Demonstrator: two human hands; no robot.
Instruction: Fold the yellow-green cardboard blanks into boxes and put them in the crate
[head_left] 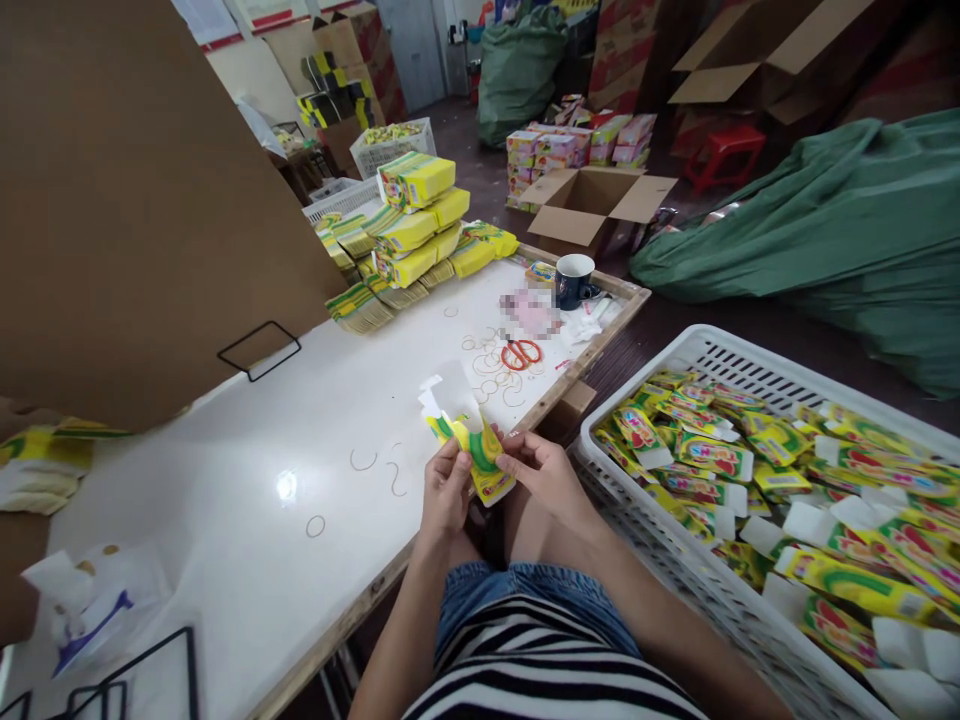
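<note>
Between my two hands, over the table's front edge, is a yellow and green printed carton [484, 455] with white flaps standing up at its far end. My left hand [446, 485] pinches its left side, thumb on top. On the carton's right edge, my right hand [547, 475] closes with its thumb and fingertips. The fingers beneath the carton are hidden. Just beyond it on the white table [285, 440] lie orange-handled scissors [520, 354] among several loose rubber bands [487, 388].
Bundled flat cartons [416, 235] are stacked at the table's far side. A dark mug [574, 285] stands near the far corner. To my right is a white plastic basket [697, 345] full of folded cartons. An open cardboard box [566, 225] and green sacks [825, 230] lie beyond.
</note>
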